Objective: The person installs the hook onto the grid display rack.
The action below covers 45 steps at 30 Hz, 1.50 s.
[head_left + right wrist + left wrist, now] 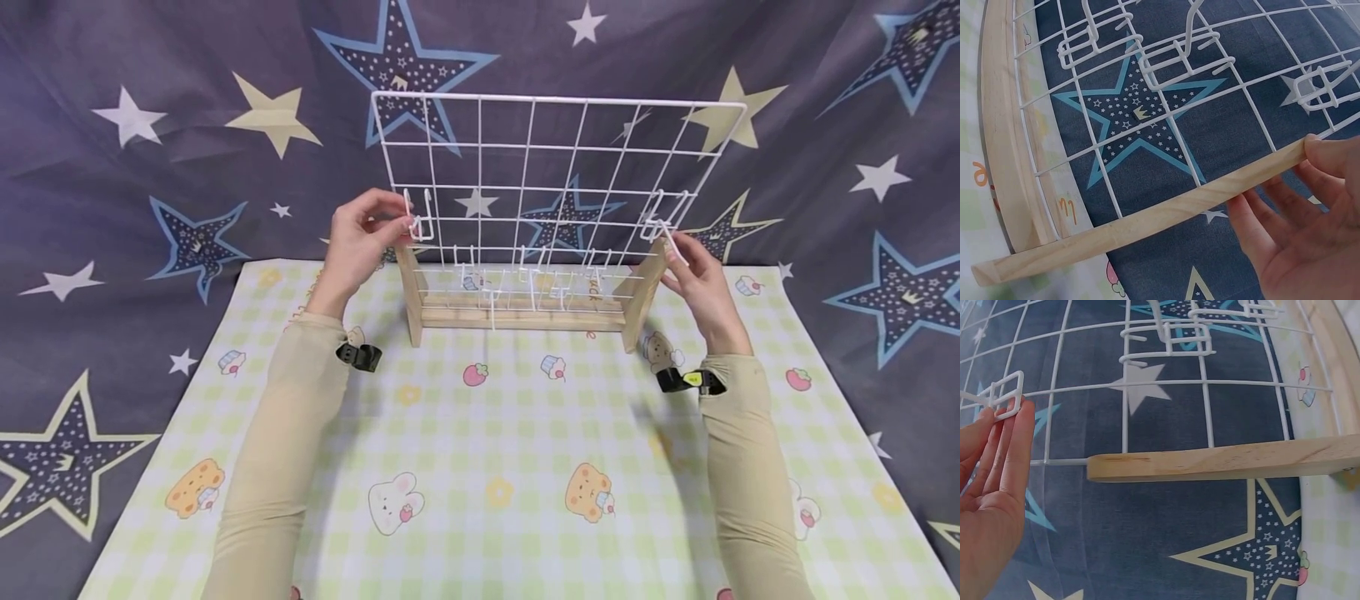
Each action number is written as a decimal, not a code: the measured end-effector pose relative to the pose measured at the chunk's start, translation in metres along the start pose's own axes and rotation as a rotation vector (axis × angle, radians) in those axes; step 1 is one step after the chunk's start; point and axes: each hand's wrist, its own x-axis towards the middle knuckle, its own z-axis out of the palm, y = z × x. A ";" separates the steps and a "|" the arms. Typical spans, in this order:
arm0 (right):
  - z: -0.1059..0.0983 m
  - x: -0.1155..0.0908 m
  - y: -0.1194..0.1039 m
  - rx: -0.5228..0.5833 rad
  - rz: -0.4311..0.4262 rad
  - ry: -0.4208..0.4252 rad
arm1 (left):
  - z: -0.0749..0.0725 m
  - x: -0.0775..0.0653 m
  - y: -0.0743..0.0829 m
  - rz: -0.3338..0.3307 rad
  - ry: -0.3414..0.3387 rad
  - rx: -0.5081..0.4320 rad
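A white wire grid (pixel 558 100) stands upright in a wooden stand (pixel 517 319). At its left side my left hand (pixel 367 237) pinches a white wire hook (pixel 1020 394) between thumb and fingers, right against the grid. Over on the right, my right hand (pixel 697 275) grips the upper end of the right wooden post (pixel 1197 200), thumb on one side and fingers on the other. Just above that hand, another white hook (pixel 1316 94) hangs on the grid, its prong overlapping the thumb in the head view. Several more hooks (pixel 1188 62) hang lower down.
The stand rests toward the back of a table with a green checked cloth (pixel 480 433). Close behind the grid hangs a dark curtain (pixel 247 50) printed with stars. A black wrist strap (pixel 358 357) sits at the left cuff, another (pixel 686 381) at the right.
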 end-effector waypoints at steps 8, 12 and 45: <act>0.000 -0.001 -0.001 -0.010 -0.014 0.014 | -0.002 0.005 0.005 0.007 0.027 -0.043; 0.000 -0.001 -0.001 0.007 -0.014 0.012 | -0.003 0.005 0.004 -0.005 0.055 -0.057; 0.000 -0.001 0.001 0.011 -0.006 0.003 | 0.001 0.012 -0.003 -0.051 0.050 0.085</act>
